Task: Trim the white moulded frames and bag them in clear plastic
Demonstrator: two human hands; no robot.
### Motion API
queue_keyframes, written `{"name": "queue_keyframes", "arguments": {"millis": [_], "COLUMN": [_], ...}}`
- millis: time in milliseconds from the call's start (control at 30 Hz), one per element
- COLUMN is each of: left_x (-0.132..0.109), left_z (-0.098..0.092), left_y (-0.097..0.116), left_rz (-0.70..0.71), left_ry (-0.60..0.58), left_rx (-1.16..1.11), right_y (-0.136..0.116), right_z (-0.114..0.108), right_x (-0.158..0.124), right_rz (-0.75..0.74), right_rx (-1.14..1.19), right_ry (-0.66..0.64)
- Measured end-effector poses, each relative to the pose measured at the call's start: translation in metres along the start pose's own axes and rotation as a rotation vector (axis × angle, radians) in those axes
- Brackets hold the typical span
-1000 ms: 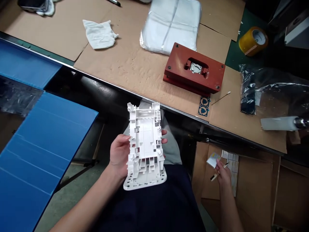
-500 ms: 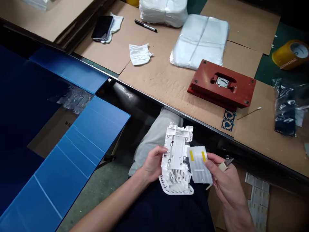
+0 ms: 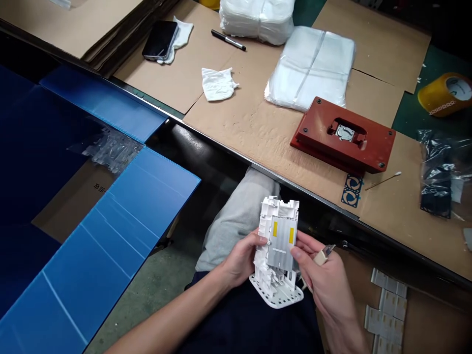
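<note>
My left hand is closed on the left side of a white plastic housing with a flat, perforated base plate at its lower end. The housing is tilted above my lap. Between the thumb and fingers of my right hand is a grey metal plate with two yellow strips, lying over the middle of the housing. Whether the plate is seated or only resting there I cannot tell. A small cutter knife with a pale handle is also tucked in my right hand, its blade pointing up and away.
On the cardboard-covered bench sit a red fixture block, blue fan-pattern stickers, a cotton swab, bundled plastic bags, a marker and a phone. More metal plates lie lower right; a blue box stands left.
My right hand has moved left, bringing the metal plate from beside the housing to over its middle. The housing has shifted slightly down and right in my left hand.
</note>
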State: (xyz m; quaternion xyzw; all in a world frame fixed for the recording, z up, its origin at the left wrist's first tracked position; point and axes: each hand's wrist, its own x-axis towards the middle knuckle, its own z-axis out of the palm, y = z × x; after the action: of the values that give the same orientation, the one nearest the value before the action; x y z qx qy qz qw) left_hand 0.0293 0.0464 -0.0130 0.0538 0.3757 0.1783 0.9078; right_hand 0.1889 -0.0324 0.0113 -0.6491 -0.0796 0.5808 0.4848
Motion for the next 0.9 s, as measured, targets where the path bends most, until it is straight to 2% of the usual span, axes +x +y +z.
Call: {"name": "queue_keyframes", "arguments": {"millis": [167,233,333,400,467,667,900], "left_x": [0.002,0.003,0.002,0.001,0.000,-0.002,0.000], "left_z": [-0.002,-0.002,-0.001,-0.001,-0.001,0.000,0.002], "left_y": [0.001,0.002,0.003,0.003,0.003,0.004,0.001], "left_rz": [-0.026,-0.027,-0.050,-0.083,-0.115,-0.144,-0.164], "left_ry": [-0.018,-0.030,-0.062,-0.089,-0.114,-0.149,-0.166], "left_rx": [-0.025,-0.043,-0.082,-0.106,-0.128,-0.168,-0.172], "right_y": [0.005,0.004,0.003,0.004,0.009,0.022,0.016], "right_z": [-0.013,-0.018,-0.016,-0.013,-0.009,-0.009,-0.010], "right_x": [0.001,0.001,0.003,0.007,0.011,0.017,0.014], "right_rz": [-0.007,-0.053,-0.137,-0.156,-0.140,0.043,0.084], "right_rx": [-0.062,-0.199,-0.313,-0.247,-0.137,0.049,0.118], "right_ry": [-0.171,-0.146,-0.037,-0.034,-0.088,-0.240,-0.322]}}
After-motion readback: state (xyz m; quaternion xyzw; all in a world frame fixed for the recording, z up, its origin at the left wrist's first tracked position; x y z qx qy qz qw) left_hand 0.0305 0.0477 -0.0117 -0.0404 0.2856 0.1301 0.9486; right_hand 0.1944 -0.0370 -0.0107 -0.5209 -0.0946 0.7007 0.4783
